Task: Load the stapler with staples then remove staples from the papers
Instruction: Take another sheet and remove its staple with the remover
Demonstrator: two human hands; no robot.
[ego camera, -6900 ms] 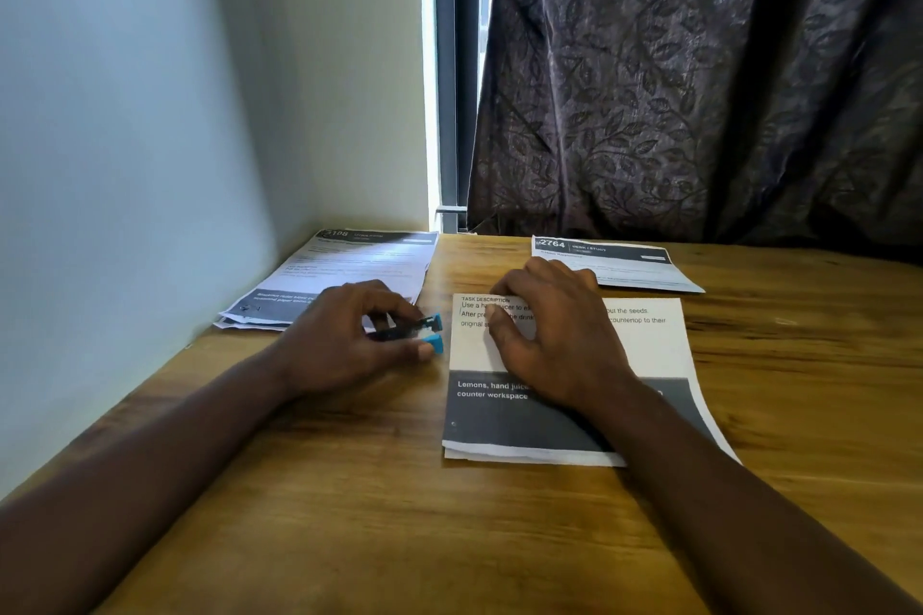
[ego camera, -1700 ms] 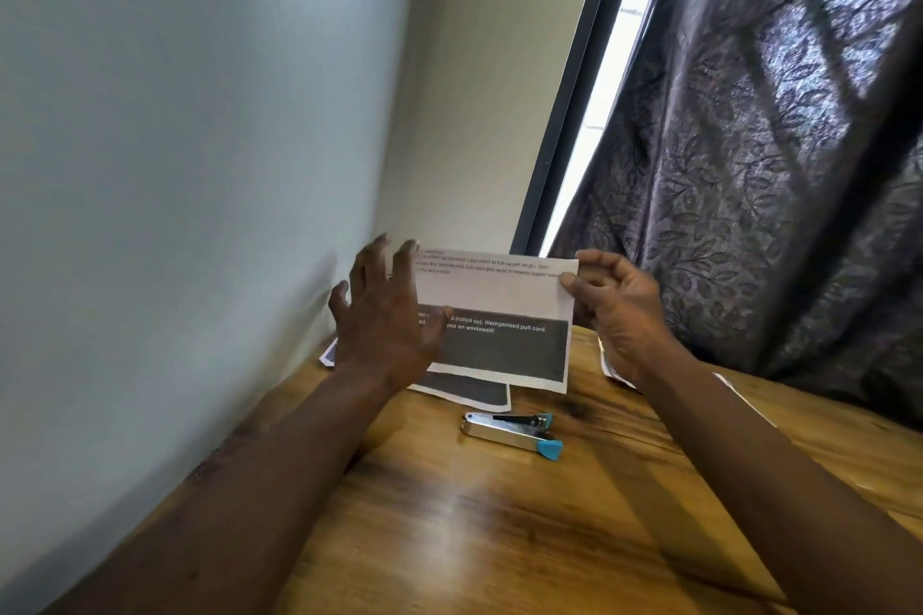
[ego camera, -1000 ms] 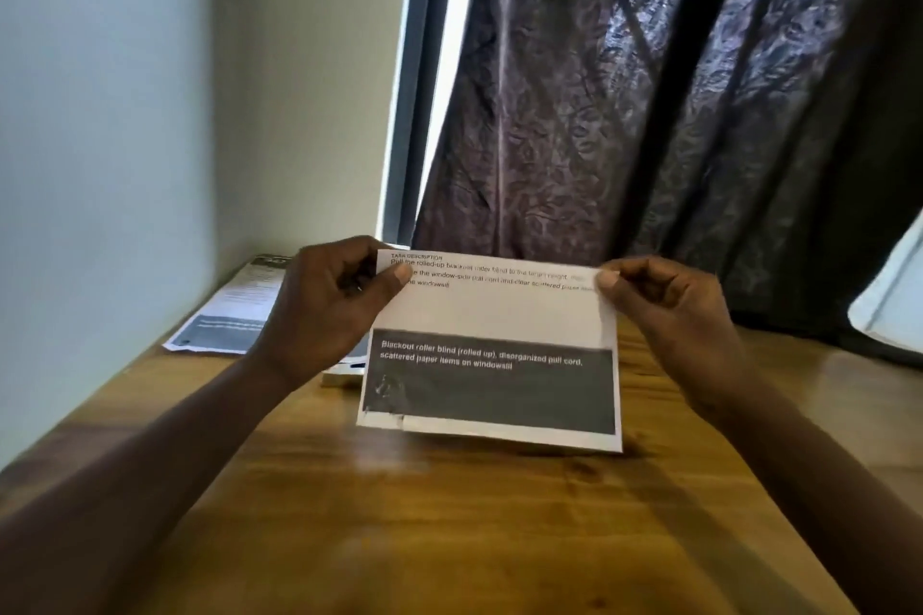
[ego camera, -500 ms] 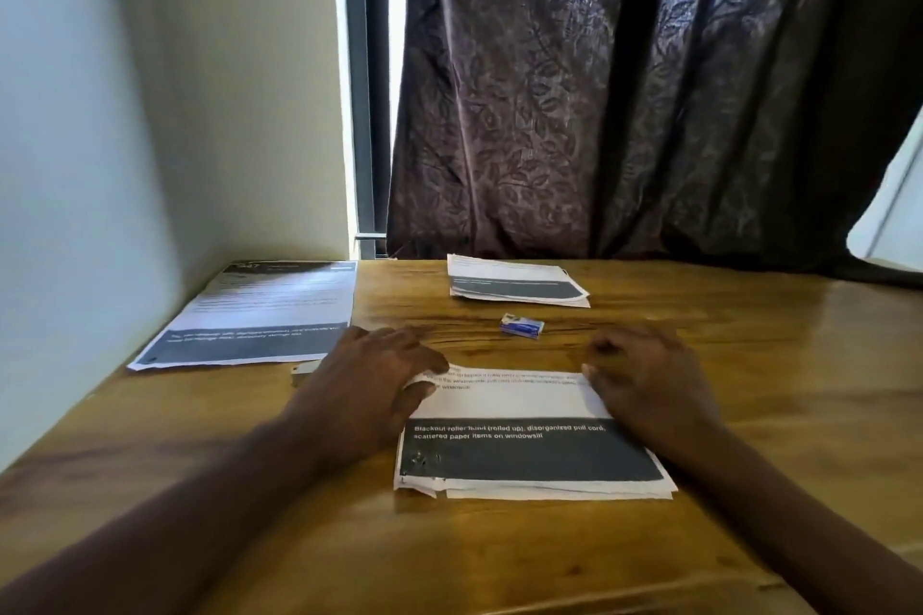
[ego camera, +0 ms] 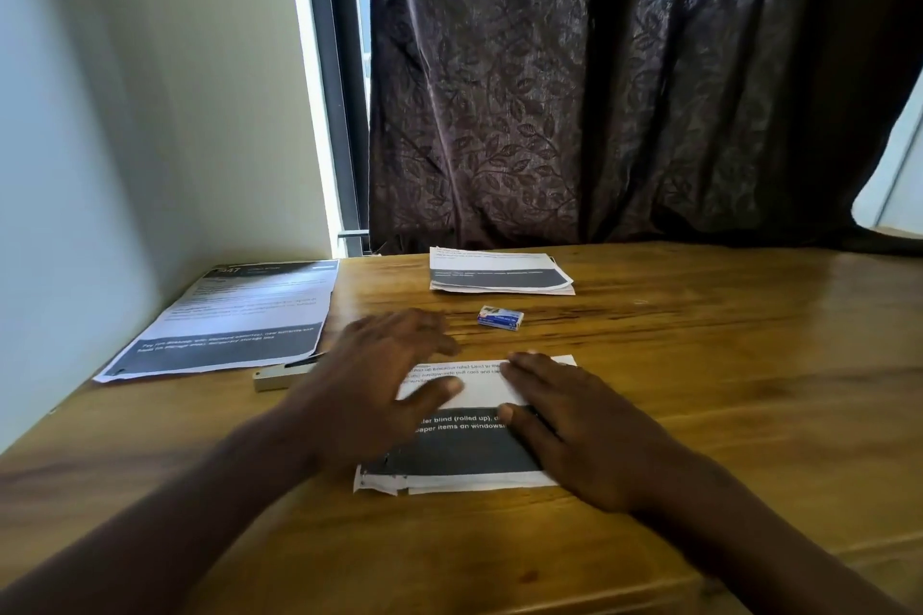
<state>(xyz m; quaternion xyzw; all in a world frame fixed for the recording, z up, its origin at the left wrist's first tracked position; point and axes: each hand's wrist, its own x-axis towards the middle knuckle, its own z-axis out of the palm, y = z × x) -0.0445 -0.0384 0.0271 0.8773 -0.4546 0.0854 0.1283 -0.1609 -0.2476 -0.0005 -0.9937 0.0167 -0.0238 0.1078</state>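
A folded stack of printed papers [ego camera: 464,457] with a dark band lies flat on the wooden table [ego camera: 699,365] in front of me. My left hand [ego camera: 384,380] hovers over its left part, fingers spread and blurred. My right hand [ego camera: 564,420] rests flat on its right part, fingers spread. The silver stapler [ego camera: 279,377] lies left of the stack, mostly hidden behind my left hand. A small blue-and-white staple box [ego camera: 500,317] sits beyond the stack.
A large printed sheet [ego camera: 234,320] lies at the left by the wall. Another folded paper stack [ego camera: 499,272] sits at the back near the dark curtain [ego camera: 624,90]. The table's front edge runs along the bottom right.
The papers, held up in both hands a second ago, now lie flat on the table. My right hand has slid leftward onto the stack, and my left hand has shifted over its left part.
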